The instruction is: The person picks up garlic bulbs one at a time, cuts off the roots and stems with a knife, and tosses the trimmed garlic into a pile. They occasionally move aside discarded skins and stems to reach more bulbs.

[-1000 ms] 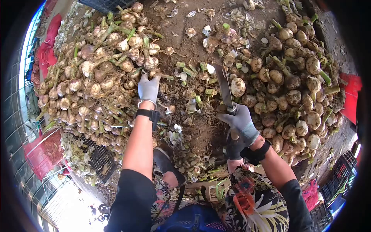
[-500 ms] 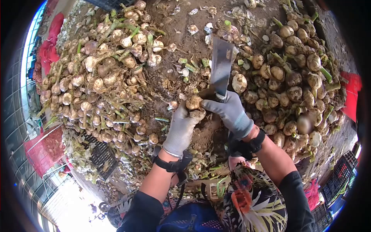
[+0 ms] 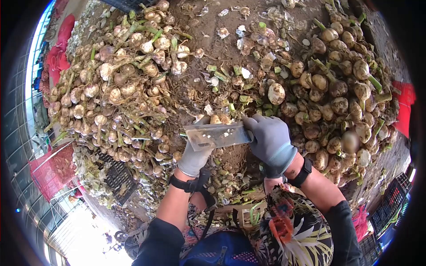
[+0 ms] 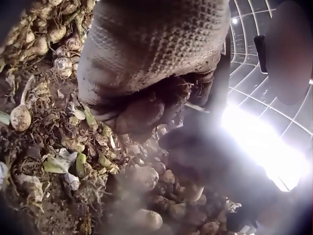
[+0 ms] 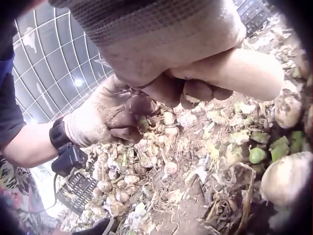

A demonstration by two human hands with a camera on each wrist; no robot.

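My gloved right hand (image 3: 271, 139) grips a broad-bladed knife by its pale wooden handle (image 5: 244, 73). The blade (image 3: 217, 136) lies nearly level in the head view, pointing left across my left hand (image 3: 195, 159). That hand, also gloved, holds a garlic bulb (image 3: 220, 119), part of which shows just beyond the blade's far edge. In the right wrist view, the left fingers (image 5: 124, 125) curl round it, with a bit of green stem showing. Most of the bulb is hidden by the blade and fingers.
Garlic with stems is heaped on the left (image 3: 120, 93); a second pile of bulbs (image 3: 337, 99) lies on the right. Between them, cut stem pieces (image 3: 217, 75) and dry skins litter the soil. A black crate (image 3: 119, 179) stands at lower left, red mesh bags at both sides.
My left hand went from the left heap to the middle, bringing a garlic bulb. The knife has swung from pointing away to lying leftward across the left hand.
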